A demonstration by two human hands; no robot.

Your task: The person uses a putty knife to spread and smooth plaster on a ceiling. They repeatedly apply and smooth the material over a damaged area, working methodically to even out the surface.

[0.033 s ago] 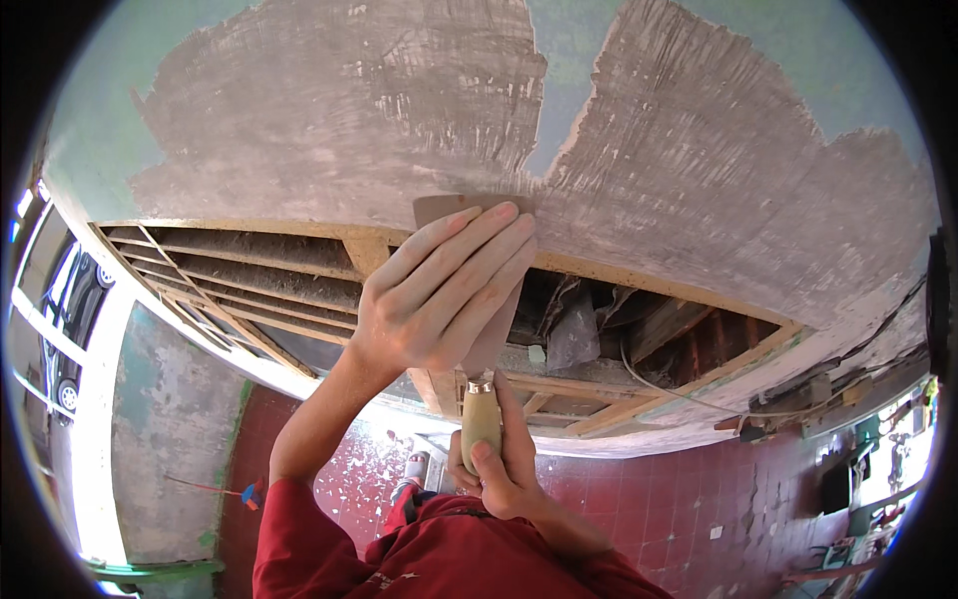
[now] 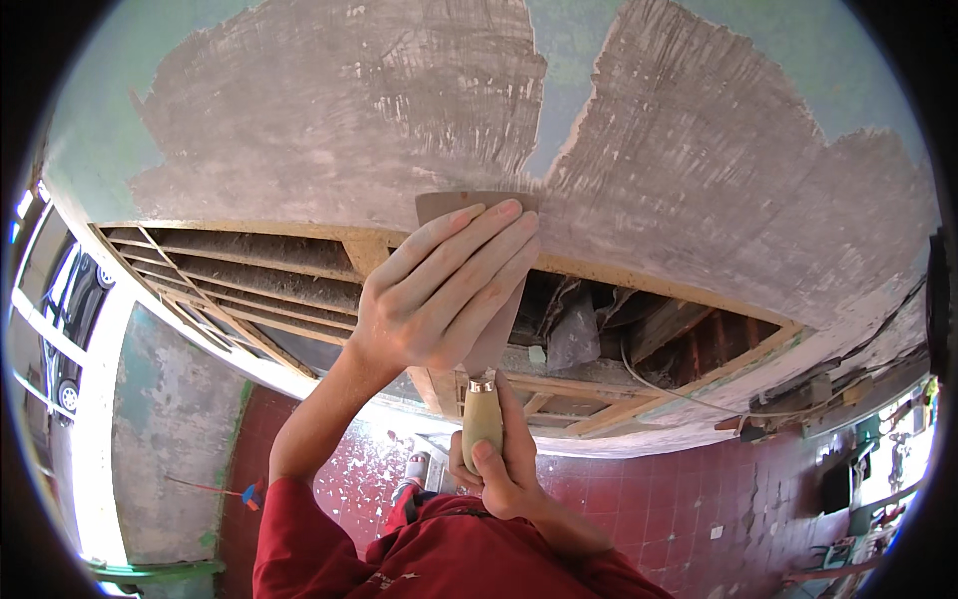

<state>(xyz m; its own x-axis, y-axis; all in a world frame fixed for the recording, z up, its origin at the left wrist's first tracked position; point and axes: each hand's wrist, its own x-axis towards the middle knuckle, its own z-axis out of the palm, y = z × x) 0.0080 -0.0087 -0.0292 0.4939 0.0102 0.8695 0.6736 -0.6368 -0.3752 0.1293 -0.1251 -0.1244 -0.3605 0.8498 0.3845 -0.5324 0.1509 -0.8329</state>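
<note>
while fingers (image 2: 469,250) press it, scraper (image 2: 477,205) meets ceiling (image 2: 329,120)

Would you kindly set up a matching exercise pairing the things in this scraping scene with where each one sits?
Things:
1. flat metal scraper blade
2. pale wooden scraper handle
3. left hand
4. red tiled floor

Places:
A. gripped in the right hand
B. fingers spread over the blade
C. edge against the grey scraped plaster surface
D. below the exposed wooden laths

Pairs: 1-C, 2-A, 3-B, 4-D
</note>
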